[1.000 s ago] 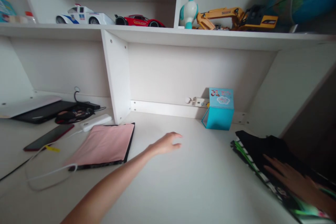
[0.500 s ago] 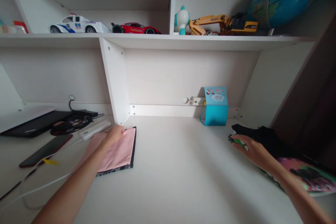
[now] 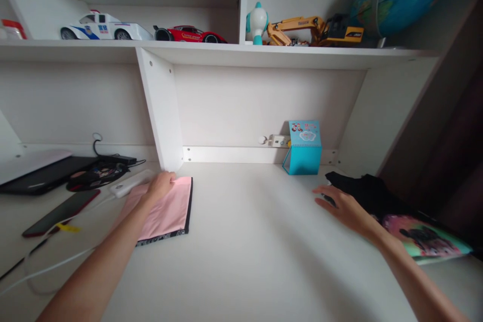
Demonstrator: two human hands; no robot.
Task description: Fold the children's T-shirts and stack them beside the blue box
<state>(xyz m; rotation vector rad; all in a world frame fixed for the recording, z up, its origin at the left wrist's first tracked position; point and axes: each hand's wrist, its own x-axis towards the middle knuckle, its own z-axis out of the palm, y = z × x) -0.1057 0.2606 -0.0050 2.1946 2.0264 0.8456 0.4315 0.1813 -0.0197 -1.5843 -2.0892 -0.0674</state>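
Observation:
My left hand (image 3: 162, 186) is closed on the top edge of a flat pink cloth piece (image 3: 169, 214) with a dark, lettered border, which lies on the desk at the left. My forearm covers part of it. At the right, my right hand (image 3: 345, 209) hovers low over the desk, its fingers stretched out and apart. A small dark patch shows between thumb and fingers; I cannot make out what it is. Beside and behind this hand lies a black cloth (image 3: 366, 191). A colourful printed piece (image 3: 418, 234) in pink and green rests against it, partly behind my wrist.
A blue desk calendar (image 3: 305, 153) stands by a wall socket (image 3: 279, 141). At left lie a phone (image 3: 62, 211), a white power bank-like block (image 3: 132, 183), cables and a black laptop (image 3: 45, 176). The shelf (image 3: 211, 50) above holds toy vehicles and a globe (image 3: 407, 0).
My right hand has shifted left and its fingers have spread; the green item seen in it before no longer shows. My left hand stays on the pink cloth. The view has shifted slightly.

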